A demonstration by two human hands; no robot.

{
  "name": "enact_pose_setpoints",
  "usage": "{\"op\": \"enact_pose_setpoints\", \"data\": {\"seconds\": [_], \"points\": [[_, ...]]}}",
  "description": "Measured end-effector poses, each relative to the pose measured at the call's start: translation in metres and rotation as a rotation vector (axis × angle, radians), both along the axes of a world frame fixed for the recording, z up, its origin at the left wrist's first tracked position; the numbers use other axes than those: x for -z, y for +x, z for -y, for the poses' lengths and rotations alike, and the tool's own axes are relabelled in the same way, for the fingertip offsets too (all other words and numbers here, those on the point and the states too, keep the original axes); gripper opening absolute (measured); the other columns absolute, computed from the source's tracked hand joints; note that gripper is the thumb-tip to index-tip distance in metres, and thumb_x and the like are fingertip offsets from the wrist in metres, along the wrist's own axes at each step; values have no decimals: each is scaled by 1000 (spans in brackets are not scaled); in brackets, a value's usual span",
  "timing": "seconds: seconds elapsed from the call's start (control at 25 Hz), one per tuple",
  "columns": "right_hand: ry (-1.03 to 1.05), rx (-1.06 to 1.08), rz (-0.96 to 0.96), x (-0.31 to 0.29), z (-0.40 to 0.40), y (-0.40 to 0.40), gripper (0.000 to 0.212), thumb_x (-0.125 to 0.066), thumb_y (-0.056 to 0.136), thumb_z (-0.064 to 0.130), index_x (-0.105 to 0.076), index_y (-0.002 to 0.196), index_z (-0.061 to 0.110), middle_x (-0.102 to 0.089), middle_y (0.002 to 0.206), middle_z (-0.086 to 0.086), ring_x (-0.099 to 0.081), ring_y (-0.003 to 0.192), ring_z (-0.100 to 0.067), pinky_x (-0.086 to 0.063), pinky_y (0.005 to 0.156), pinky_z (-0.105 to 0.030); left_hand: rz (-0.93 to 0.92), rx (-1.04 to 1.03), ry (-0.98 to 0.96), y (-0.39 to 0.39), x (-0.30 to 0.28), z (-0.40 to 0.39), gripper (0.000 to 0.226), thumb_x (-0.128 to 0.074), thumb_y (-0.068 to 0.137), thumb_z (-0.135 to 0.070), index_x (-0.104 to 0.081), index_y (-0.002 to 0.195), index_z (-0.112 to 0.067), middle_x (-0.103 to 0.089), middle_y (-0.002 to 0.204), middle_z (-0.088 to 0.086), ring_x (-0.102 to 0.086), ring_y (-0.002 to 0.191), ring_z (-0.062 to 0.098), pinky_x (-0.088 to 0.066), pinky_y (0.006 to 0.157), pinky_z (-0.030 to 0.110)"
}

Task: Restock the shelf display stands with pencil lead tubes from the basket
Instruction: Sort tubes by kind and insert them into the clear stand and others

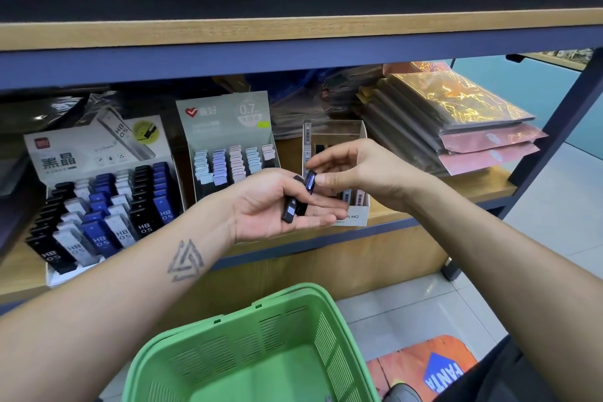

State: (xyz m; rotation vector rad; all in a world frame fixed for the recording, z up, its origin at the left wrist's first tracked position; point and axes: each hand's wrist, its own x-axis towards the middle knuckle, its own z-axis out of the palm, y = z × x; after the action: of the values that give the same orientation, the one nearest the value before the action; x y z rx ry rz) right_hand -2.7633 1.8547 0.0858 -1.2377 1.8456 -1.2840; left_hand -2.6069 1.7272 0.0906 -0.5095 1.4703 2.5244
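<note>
1. Pencil lead tubes, small, dark and flat: a few black ones lie across the upturned palm of the left hand, whose fingers are loosely extended under them, just in front of the shelf edge.
2. The right hand pinches one dark blue tube with a pale label between thumb and forefinger, just above the left palm; its other fingers are relaxed and slightly spread.
3. Behind the hands stands a clear plastic display box with a white front, holding a few upright tubes.
4. To its left sits a grey-green cardboard stand of pastel tubes, and further left a white cardboard stand filled with black, white and blue "HB 05" tubes.
5. The green slotted plastic basket is below, near the person, on the tiled floor side of the wooden shelf.
6. Stacked shiny gold and pink packets lie at the shelf's right end.
</note>
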Motion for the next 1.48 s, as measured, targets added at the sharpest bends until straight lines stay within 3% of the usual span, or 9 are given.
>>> {"op": "enact_pose_setpoints", "data": {"seconds": [0.12,0.2,0.28,0.36,0.52,0.72,0.84,1.16,1.48], "points": [[-35,30,-33,-1,3,1,17,-79,84,5,-75,100,6,-74,95,-19,-71,85,-26,-58,88,-43,3,-7,-40,1,-4,2,27,-34,98,13,-52,118,14,-61,117,42,-69,103,44,-61,84,40],[-64,98,12,-4,-1,-6,15,-78,83,3,-73,98,1,-72,87,-19,-69,80,-25,-57,86,-45,5,-80,-177,-2,-9,7,18,-41,100,8,-52,114,12,-67,107,36,-73,70,27,-60,57,24],[-46,100,-4,-8,-6,-12,13,-78,83,4,-73,95,2,-73,86,-17,-68,79,-23,-57,82,-41,-23,-156,-384,-4,-14,13,11,-46,101,3,-54,102,11,-71,77,22,-50,40,9,-36,35,14],[6,51,-130,-9,-6,-9,12,-80,83,10,-75,94,7,-75,87,-11,-69,79,-19,-56,78,-32,-57,-197,-568,-6,-14,16,12,-53,100,-1,-57,93,7,-65,60,12,-36,32,6,-23,31,14],[33,-18,-402,-10,4,7,17,-83,82,14,-75,96,10,-75,85,-4,-66,74,-9,-55,70,-22,-50,-177,-694,-11,-7,10,18,-63,95,-5,-64,78,-1,-66,67,15,-37,35,8,-23,32,14],[-94,285,-418,-20,3,-27,34,-77,87,7,-68,119,16,-70,81,-2,-71,72,-15,-59,72,-30,-21,-265,-386,-17,-19,17,6,-51,97,-9,-54,97,-4,-66,82,18,-50,58,15,-37,47,21],[-150,437,-403,-17,6,-49,24,-74,89,7,-73,113,13,-72,83,-2,-72,71,-18,-61,77,-36,-44,-318,-303,-19,-20,22,13,-42,100,-4,-51,109,-1,-68,86,20,-55,63,16,-44,51,22],[-52,454,-530,-3,19,-48,20,-78,86,11,-74,104,19,-67,88,4,-65,79,-10,-45,64,-13,-55,-365,-388,-21,-13,23,24,-46,103,-1,-55,125,2,-65,71,12,-58,56,15,-48,49,22],[-107,412,-424,-2,24,-48,16,-82,82,13,-71,89,24,-71,86,1,-67,80,-14,-57,75,-29,-106,-430,-421,-20,-15,29,36,-52,100,1,-42,134,9,-70,74,20,-67,60,23,-55,53,26]]}}
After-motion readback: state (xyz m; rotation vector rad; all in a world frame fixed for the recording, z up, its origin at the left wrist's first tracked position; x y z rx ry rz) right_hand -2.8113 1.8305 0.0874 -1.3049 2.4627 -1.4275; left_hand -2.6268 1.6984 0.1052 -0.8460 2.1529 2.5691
